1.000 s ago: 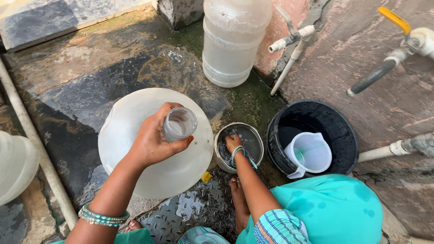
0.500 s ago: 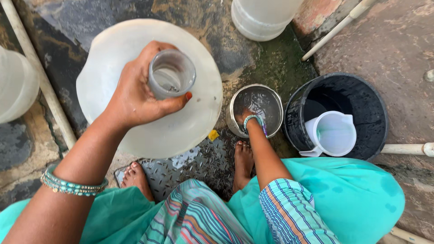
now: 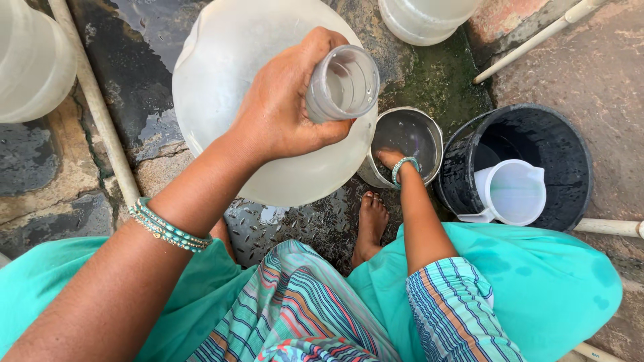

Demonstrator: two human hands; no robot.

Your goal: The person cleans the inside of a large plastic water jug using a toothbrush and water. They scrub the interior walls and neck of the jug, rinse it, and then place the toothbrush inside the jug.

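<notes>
Risk of slipping: left hand (image 3: 282, 114) closed around wet neck of big translucent water jug (image 3: 228, 87), tilted over wet stone floor (image 3: 47, 167). Right hand (image 3: 390, 158) down inside steel pot (image 3: 408, 137), grip hidden; could tip against black bucket (image 3: 577, 144).

big jug (image 3: 228, 87) left of pot (image 3: 409, 137); bucket (image 3: 530, 134) right of pot, mug (image 3: 511, 193) in bucket.

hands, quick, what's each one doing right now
Left hand: closed around the neck of the big translucent water jug.
Right hand: down inside the small steel pot; whether it is open or closed cannot be told.
</notes>
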